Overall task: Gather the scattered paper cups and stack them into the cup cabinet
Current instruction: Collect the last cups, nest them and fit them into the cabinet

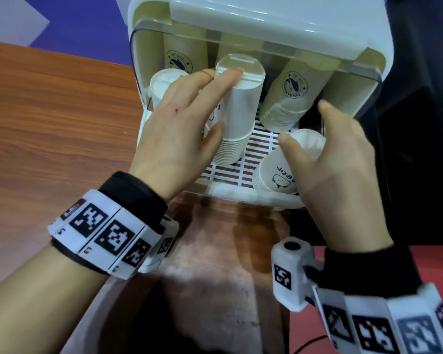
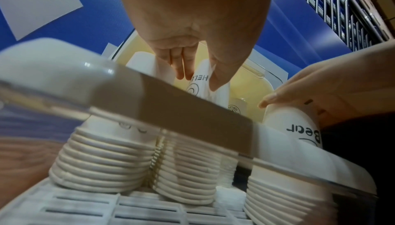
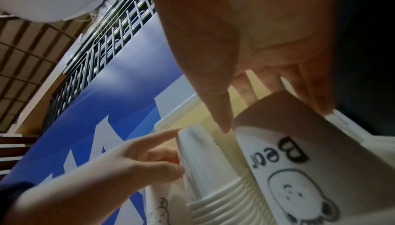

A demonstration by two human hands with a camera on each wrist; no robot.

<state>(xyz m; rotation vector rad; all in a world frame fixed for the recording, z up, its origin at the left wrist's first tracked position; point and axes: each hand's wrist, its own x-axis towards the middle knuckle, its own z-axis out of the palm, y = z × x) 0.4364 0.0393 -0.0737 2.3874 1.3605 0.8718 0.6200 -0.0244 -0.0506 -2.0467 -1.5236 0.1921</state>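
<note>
**Two light stacks, held by their sides inside the cup cabinet**

My hands are apart, each one on its own stack. My left hand (image 1: 179, 129) has its fingers laid along the side of the middle stack (image 1: 237, 108), with the thumb against the lower part near the rims, so it is curled round it. This stack stands upside down and a little tilted on the white slatted floor (image 1: 260, 146) of the cup cabinet (image 1: 241, 19). My right hand (image 1: 343, 169) holds the front right stack (image 1: 279, 172), the one with the small bear drawing, thumb on one side and fingers on the other. It leans toward me at the front edge of the cabinet. More stacks stand behind, under the raised clear door (image 1: 279, 49), and one is at the far left.

I judge these paper cups as very light, even when many are nested. The walls are thin and will dent if I squeeze hard. The smooth paper can slip through dry fingers. The many rolled rims at the bottom of a stack are the stiffest part, so I think the best hold is low, just above the rims, with a wide and gentle grip. A tall stack also bends and can separate in the middle, so a second contact higher up helps to keep it straight. The cabinet stands on a wooden surface (image 1: 56, 111).
</note>
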